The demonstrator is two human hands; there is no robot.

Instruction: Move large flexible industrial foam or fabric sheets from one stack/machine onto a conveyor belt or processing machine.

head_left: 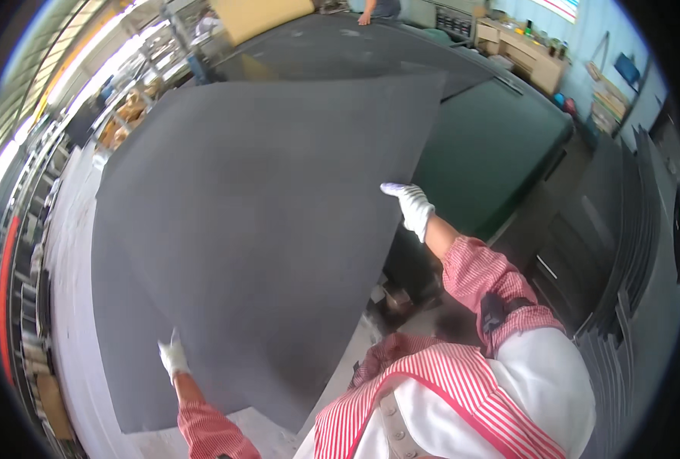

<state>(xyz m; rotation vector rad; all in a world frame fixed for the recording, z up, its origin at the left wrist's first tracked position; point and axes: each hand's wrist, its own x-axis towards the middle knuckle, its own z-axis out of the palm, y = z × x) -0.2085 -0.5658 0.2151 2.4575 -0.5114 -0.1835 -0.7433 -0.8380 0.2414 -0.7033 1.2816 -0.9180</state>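
Note:
A large dark grey flexible sheet (263, 222) fills the middle of the view, lifted and tilted above the floor. My right hand (410, 205), in a white glove, grips the sheet's right edge at about mid height. My left hand (173, 356), also in a white glove, holds the sheet near its lower left part. Both forearms wear red-and-white striped sleeves. The sheet hides most of what lies under it.
A big dark green table (493, 145) lies behind the sheet at upper right. Stacked dark sheets (638, 252) lean at the right. Another person's arm (366, 14) shows at the table's far end. Shelves (126, 107) run along the left. A wooden desk (535, 61) stands far right.

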